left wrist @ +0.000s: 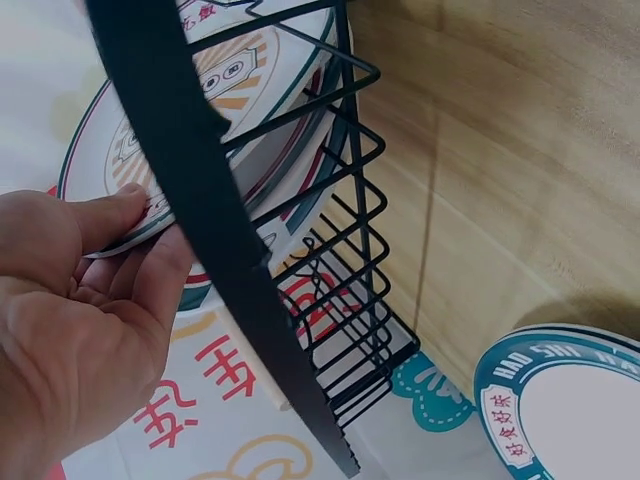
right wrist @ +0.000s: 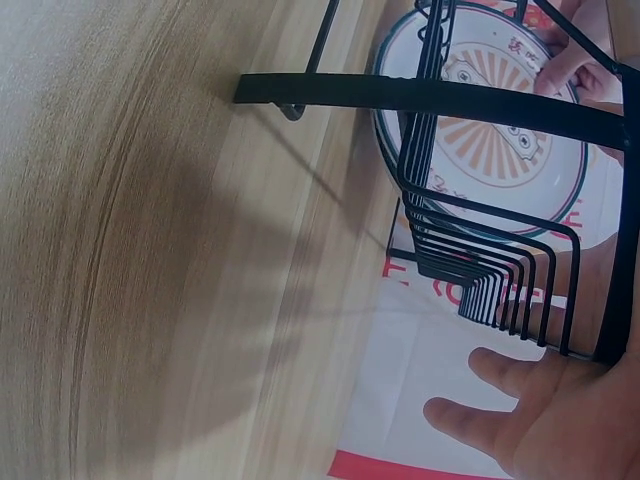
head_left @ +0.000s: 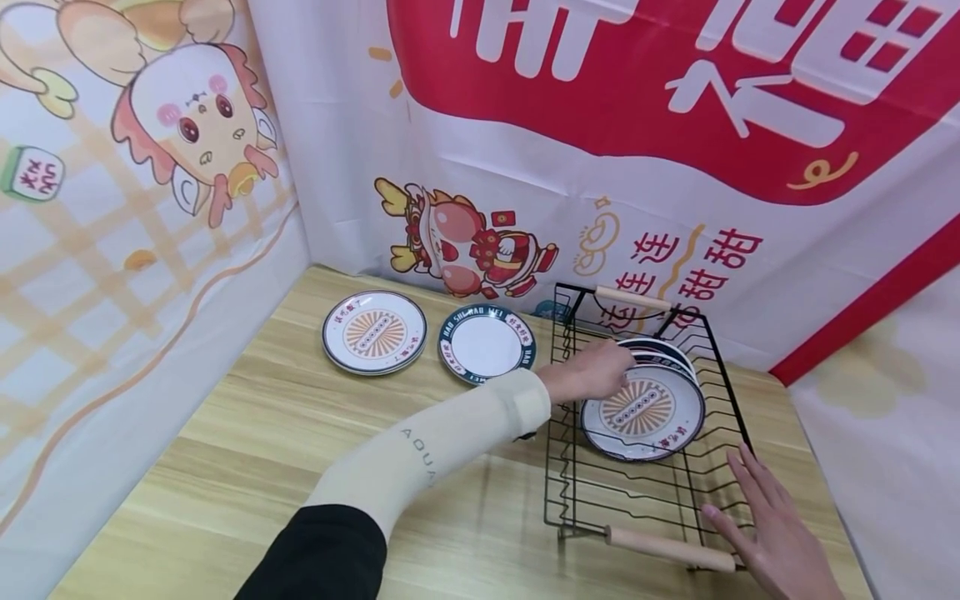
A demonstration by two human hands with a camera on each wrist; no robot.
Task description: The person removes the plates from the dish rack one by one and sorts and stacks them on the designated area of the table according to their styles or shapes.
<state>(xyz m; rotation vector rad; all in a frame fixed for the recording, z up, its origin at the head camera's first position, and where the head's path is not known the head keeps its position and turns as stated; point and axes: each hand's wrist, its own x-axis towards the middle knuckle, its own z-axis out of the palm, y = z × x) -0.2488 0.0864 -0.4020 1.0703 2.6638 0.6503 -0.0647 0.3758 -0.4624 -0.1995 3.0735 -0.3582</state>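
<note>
My left hand point(head_left: 600, 371) reaches over the side of a black wire dish rack point(head_left: 630, 496). Its thumb and fingers pinch the top edge of a white plate point(head_left: 637, 412) with an orange sunburst design, which stands tilted inside the rack. Behind this plate are other dark-rimmed plates point(head_left: 678, 357), partly covered by it. In the left wrist view the left hand point(left wrist: 90, 310) holds the plate's rim, thumb on the printed face. At the rack's right side, my right hand point(head_left: 783, 533) rests with fingers extended, touching the wire edge; its palm point(right wrist: 560, 410) lies against the frame.
Left of the rack, a stack of sunburst plates point(head_left: 375, 332) and a stack of green-rimmed plates point(head_left: 487, 342) lie flat on the wooden table point(head_left: 247, 467). A wooden handle point(head_left: 667, 548) spans the rack's near end. Printed cloth point(head_left: 510, 192) hangs behind the table.
</note>
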